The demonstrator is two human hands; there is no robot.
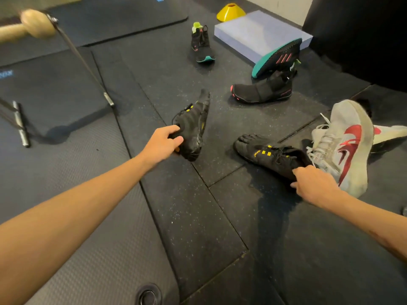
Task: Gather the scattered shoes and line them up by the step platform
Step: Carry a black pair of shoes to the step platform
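Observation:
My left hand (164, 143) grips the heel of a black five-toe shoe with yellow marks (195, 122), lifted with its toes pointing away. My right hand (315, 183) pinches the heel opening of the matching five-toe shoe (268, 154), which lies on the rubber floor. A white sneaker with red marks (345, 146) leans on its side right beside my right hand. A black slip-on with pink accents (263, 91) lies mid-floor. One black shoe with a teal sole (278, 58) leans against the pale blue step platform (253, 34); its mate (201, 46) stands left of the platform.
A second white sneaker (389, 133) peeks in at the right edge. A yellow cone (230, 11) sits behind the platform. Dark mats (55, 133) cover the left floor, with a wooden-handled strap (37, 24) and metal bars (21, 124) there. A black object (363, 40) fills the upper right.

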